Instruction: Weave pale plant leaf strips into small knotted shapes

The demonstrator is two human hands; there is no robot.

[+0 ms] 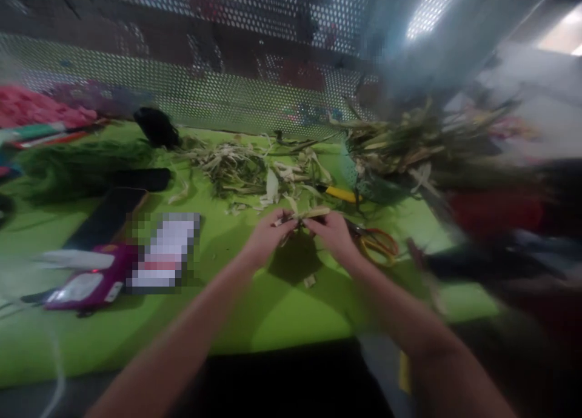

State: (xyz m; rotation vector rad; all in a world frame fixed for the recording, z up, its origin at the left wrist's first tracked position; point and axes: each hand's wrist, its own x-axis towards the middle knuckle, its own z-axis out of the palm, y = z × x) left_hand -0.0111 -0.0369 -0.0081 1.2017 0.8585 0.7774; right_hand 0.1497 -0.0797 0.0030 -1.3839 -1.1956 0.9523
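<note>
My left hand [271, 233] and my right hand [331, 229] come close together above the green tabletop [245, 321]. Both are closed, their fingertips pinching a pale, dried leaf strip [314, 212] between them. Exactly how the strip is folded or joined at the fingertips is too blurred to make out. Just right of my right hand lie scissors with orange-yellow handles [379, 246], and a yellow-handled tool [342, 193] rests beyond it. Past my hands spreads a loose heap of dried leaf strips [236, 166]. A small pale scrap [310, 281] lies below my hands.
A bundle of long dried leaves [404, 142] fills the back right. On the left are a purple device [91, 285], a pixelated phone-like slab [166, 251], a dark phone [109, 215] and green netting [77, 163]. A perforated metal panel [227, 91] borders the far side.
</note>
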